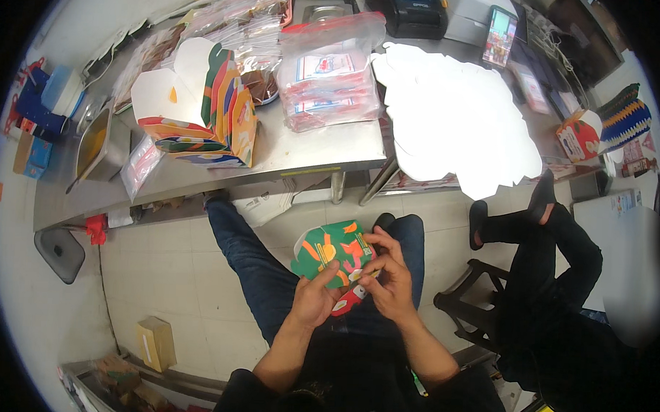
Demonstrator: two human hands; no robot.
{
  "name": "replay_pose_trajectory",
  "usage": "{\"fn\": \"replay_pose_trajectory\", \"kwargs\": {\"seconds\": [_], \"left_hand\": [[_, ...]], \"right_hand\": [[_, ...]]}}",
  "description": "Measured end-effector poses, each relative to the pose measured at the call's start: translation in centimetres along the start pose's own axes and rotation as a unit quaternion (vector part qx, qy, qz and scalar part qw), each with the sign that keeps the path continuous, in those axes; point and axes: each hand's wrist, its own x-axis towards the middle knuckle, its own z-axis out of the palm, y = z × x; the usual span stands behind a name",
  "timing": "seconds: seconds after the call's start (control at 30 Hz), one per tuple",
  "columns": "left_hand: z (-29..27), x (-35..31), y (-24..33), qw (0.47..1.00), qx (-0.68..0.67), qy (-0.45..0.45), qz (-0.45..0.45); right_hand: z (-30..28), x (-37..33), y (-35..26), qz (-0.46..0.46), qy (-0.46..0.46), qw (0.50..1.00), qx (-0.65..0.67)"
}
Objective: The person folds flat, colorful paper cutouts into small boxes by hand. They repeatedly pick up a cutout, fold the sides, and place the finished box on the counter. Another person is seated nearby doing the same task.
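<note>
Presently, the left hand [313,300] and the right hand [393,279] are close together, both clamped on one green carton [330,244] with orange and pink shapes. It is held above the person's blue trousers [241,248]. The left thumb lies on the green face, and the right fingers pinch the right side. Ahead, a stack of colourful cartons [235,123] stands on the metal surface [285,150]; to its right are clear plastic bags [327,82], then white sheets [457,116].
</note>
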Motion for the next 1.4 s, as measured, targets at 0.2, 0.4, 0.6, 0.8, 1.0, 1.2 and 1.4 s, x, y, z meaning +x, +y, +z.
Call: {"fn": "replay_pose_trajectory", "kwargs": {"seconds": [0.2, 0.4, 0.6, 0.8, 1.0, 1.2, 1.4], "left_hand": [[1.8, -0.2, -0.9, 0.995, 0.058, 0.058, 0.055], [2.7, -0.3, -2.1, 0.993, 0.046, 0.081, 0.066], [2.1, 0.1, -2.5, 0.991, 0.059, 0.086, 0.082], [0.2, 0.0, -1.8, 0.988, 0.103, 0.005, 0.118], [0.0, 0.3, -2.4, 0.966, 0.201, -0.048, 0.152], [1.1, 1.1, 0.9, 0.848, 0.500, -0.105, 0.140], [1.2, 1.7, 3.3, 0.729, 0.629, -0.197, 0.183]], "right_hand": [[2.6, 0.1, -0.3, 0.044, 0.120, 0.986, 0.103], [2.7, 0.2, 0.6, -0.036, 0.159, 0.978, 0.128], [1.8, 0.0, 1.0, -0.042, 0.129, 0.982, 0.134], [0.7, 0.4, -1.1, 0.169, 0.048, 0.966, 0.188], [1.5, 0.3, -1.0, 0.079, 0.088, 0.992, -0.046], [-0.1, -0.5, 1.6, 0.088, -0.002, 0.994, -0.061], [-1.6, 0.0, -1.4, -0.014, -0.125, 0.968, -0.218]]}}
